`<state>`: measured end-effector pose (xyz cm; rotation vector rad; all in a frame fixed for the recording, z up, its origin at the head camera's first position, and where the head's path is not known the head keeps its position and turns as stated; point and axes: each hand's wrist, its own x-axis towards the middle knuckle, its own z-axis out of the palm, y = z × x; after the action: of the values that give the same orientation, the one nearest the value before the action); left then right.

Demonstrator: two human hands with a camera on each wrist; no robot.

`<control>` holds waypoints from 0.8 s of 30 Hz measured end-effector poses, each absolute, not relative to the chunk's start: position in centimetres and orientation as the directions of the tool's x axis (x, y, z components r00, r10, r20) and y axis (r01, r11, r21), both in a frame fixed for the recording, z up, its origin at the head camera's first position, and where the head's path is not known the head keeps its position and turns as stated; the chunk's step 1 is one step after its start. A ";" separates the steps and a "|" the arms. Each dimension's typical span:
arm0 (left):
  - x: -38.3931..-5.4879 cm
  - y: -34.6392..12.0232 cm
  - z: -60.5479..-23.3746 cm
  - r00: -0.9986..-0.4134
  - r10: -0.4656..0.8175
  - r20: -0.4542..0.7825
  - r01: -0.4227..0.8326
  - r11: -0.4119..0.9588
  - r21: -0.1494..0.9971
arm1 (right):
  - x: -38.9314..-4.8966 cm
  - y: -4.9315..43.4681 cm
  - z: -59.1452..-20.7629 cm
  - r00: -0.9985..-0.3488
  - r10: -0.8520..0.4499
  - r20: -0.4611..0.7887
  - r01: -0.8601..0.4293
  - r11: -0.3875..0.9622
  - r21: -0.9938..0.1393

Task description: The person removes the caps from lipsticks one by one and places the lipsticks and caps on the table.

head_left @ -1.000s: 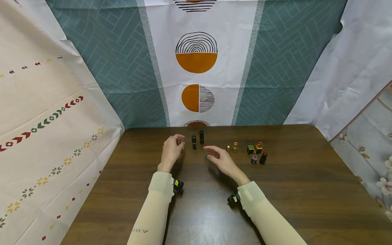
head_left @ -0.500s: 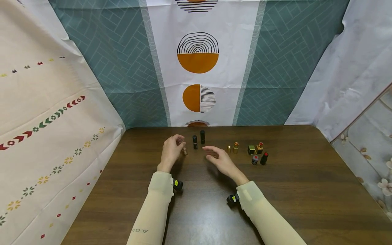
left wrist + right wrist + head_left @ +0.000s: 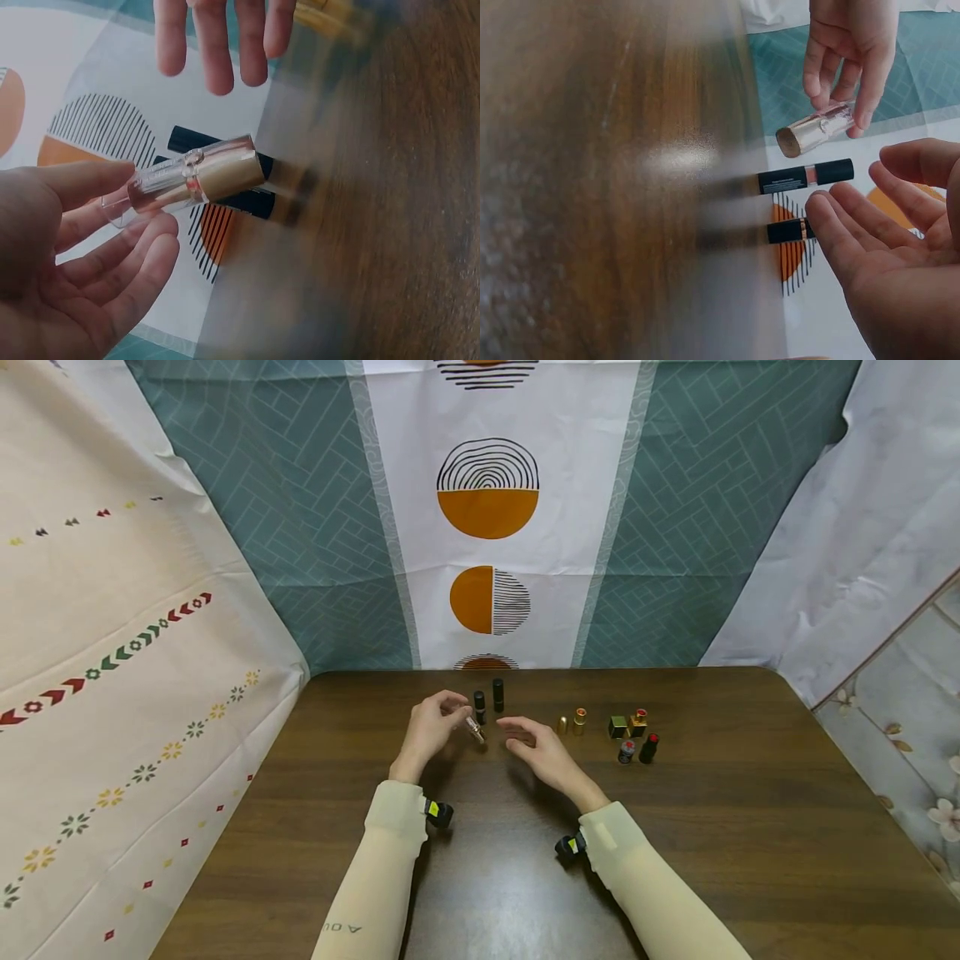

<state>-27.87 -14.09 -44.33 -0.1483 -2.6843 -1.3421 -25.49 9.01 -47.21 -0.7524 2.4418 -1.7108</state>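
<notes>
My left hand pinches a lipstick tube by its clear cap, between thumb and fingers. The tube tilts, its shiny gold base pointing down and toward my right hand. Across from it, my right hand hovers over the table with fingers spread and slightly bent, holding nothing. Two black lipsticks stand upright just beyond the hands: a nearer one beside the left fingertips and a farther one to its right.
Right of my right hand stand a gold lipstick and its small gold cap. Farther right are a green-topped box-shaped cap, a gold lipstick with red tip, a greyish one and a black one. A patterned cloth hangs behind the table.
My left hand has moved a little right, bringing the lipstick tube out from behind the fingers and tilting it toward the right hand. The right hand stays nearly still.
</notes>
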 end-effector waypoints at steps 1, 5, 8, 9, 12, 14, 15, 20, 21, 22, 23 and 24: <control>-27.8 -14.1 -44.3 -0.986 0.033 0.163 0.151 0.595 0.790 | -25.6 9.0 -47.2 -0.879 -0.424 0.219 -0.351 0.264 -0.899; -27.8 -14.0 -44.3 -0.986 0.051 0.160 0.160 0.578 0.800 | -25.8 8.6 -47.2 -0.890 -0.416 0.188 -0.319 0.273 -0.908; -27.8 -14.0 -44.3 -0.986 0.057 0.159 0.163 0.563 0.810 | -26.1 8.3 -47.2 -0.896 -0.411 0.165 -0.298 0.286 -0.911; -27.8 -14.0 -44.3 -0.986 0.058 0.157 0.162 0.557 0.814 | -26.1 8.1 -47.2 -0.895 -0.414 0.166 -0.302 0.291 -0.908; -27.7 -14.0 -44.3 -0.987 0.062 0.146 0.156 0.542 0.826 | -26.4 7.8 -47.3 -0.889 -0.425 0.169 -0.309 0.285 -0.908; -27.7 -13.9 -44.3 -0.988 0.069 0.141 0.156 0.536 0.830 | -26.6 7.6 -47.4 -0.885 -0.434 0.170 -0.308 0.270 -0.912; -27.7 -13.9 -44.3 -0.988 0.073 0.138 0.156 0.533 0.831 | -26.6 7.5 -47.5 -0.882 -0.438 0.173 -0.309 0.261 -0.915; -27.7 -13.8 -44.3 -0.987 0.089 0.133 0.160 0.512 0.844 | -26.8 7.2 -47.8 -0.886 -0.437 0.156 -0.284 0.245 -0.927; -27.6 -13.8 -44.2 -0.987 0.092 0.133 0.161 0.504 0.848 | -26.9 7.1 -47.8 -0.889 -0.432 0.151 -0.278 0.247 -0.928; -27.6 -13.8 -44.2 -0.987 0.094 0.133 0.162 0.494 0.854 | -26.9 7.1 -47.8 -0.892 -0.428 0.145 -0.272 0.251 -0.929; -27.6 -13.8 -44.2 -0.987 0.094 0.131 0.160 0.487 0.858 | -26.9 7.0 -47.8 -0.895 -0.424 0.139 -0.266 0.256 -0.929; -27.6 -13.8 -44.2 -0.987 0.094 0.130 0.159 0.479 0.864 | -26.9 6.9 -47.9 -0.898 -0.419 0.135 -0.260 0.259 -0.930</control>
<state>-27.62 -13.76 -44.19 -0.2274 -2.6455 -1.5557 -26.93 6.94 -47.87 -0.6464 2.3791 -1.7137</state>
